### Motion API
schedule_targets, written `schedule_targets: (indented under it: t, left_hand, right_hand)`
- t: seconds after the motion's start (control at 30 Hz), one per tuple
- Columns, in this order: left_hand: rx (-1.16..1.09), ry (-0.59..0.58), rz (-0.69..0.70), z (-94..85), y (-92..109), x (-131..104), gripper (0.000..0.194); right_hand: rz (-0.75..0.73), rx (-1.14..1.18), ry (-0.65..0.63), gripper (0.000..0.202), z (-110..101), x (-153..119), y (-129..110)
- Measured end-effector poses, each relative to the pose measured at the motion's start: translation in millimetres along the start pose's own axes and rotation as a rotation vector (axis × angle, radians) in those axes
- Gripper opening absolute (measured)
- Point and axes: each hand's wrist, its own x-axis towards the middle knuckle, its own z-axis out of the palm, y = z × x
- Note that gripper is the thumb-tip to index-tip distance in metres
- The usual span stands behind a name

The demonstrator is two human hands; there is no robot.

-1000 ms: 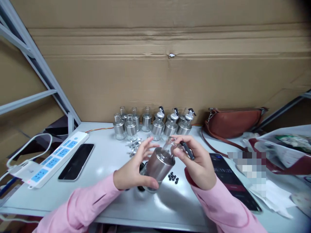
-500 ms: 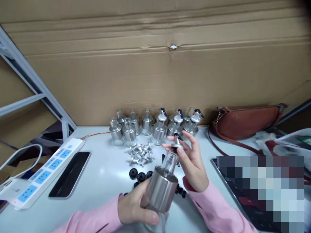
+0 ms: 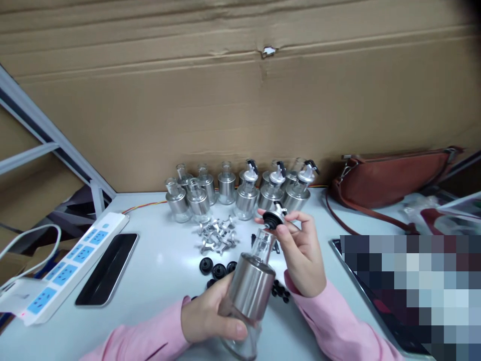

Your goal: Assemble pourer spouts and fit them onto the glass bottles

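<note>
Above the bottle neck (image 3: 263,244), the pourer (image 3: 275,216) has tilted, hands (image 3: 211,315) (image 3: 304,253) gripping bottle (image 3: 251,287) and pourer.

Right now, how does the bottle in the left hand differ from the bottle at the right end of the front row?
The held bottle has a bare neck; the row bottle wears a spout with a black tip.
The held bottle leans in the left hand, while the row bottle stands upright on the table.
Both are clear glass with a silvery metal sleeve.
</note>
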Motion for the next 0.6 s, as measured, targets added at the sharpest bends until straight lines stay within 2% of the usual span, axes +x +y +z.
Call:
schedule_targets:
  t: [0.27,0.5,0.6]
  left_hand:
    - [0.008,-0.005,0.009,2.5,3.0,-0.2,0.077]
    - [0.006,0.002,0.006,2.8,2.5,0.0,0.078]
    - [0.011,0.006,0.020,2.4,1.0,0.2,0.080]
  right_hand:
    - [-0.050,-0.148,-0.080,0.020,-7.2,-1.8,0.6]
    - [-0.116,-0.091,-0.098,0.019,-6.7,-5.7,3.4]
    - [-0.119,-0.075,-0.158,0.030,-6.8,-9.3,4.7]
